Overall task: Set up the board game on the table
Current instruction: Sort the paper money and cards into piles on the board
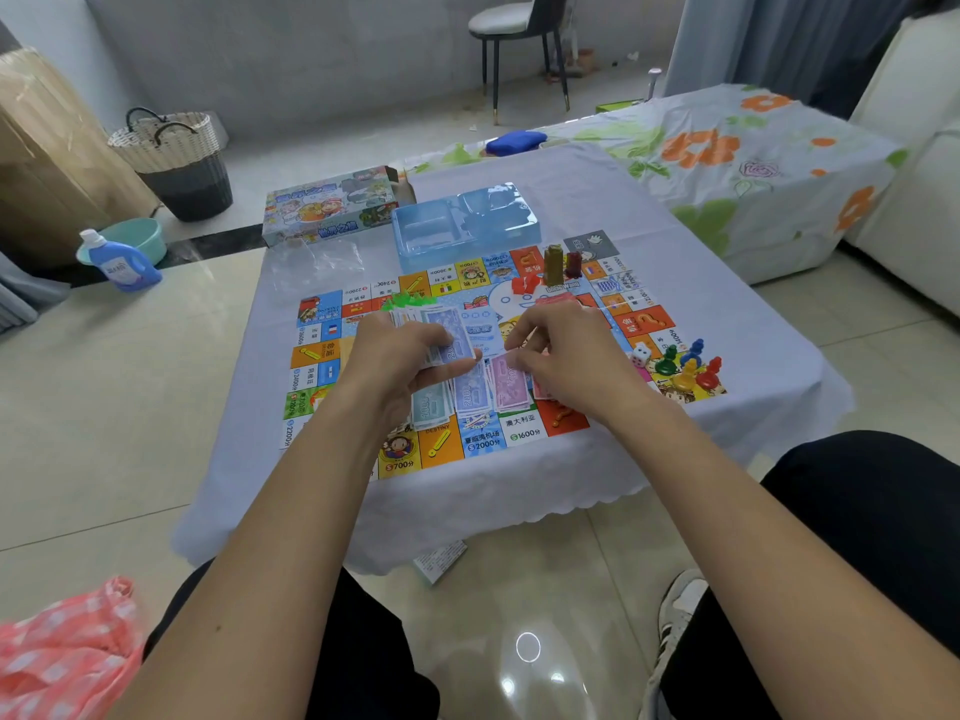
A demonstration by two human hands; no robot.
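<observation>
Sorting paper money over the board, with bills dealt from a held stack into piles by colour.

The left hand (410,350) curls its grip round a fanned stack of bills (441,335), thumb on top so single notes can slide off; the right hand (558,350) pinches the top of a thin pink bill (511,381), apparently laying it on its pile. The flat, flimsy money piles (467,394) sit side by side toward the near edge of the glossy printed game board (524,433), which covers the middle of the cloth-draped tabletop (701,283). Moulded plastic pawns (685,363) and dice (640,354) cluster at the board's right corner; a clear blue tray (465,226) and the box (332,207) lie at the far edge.
</observation>
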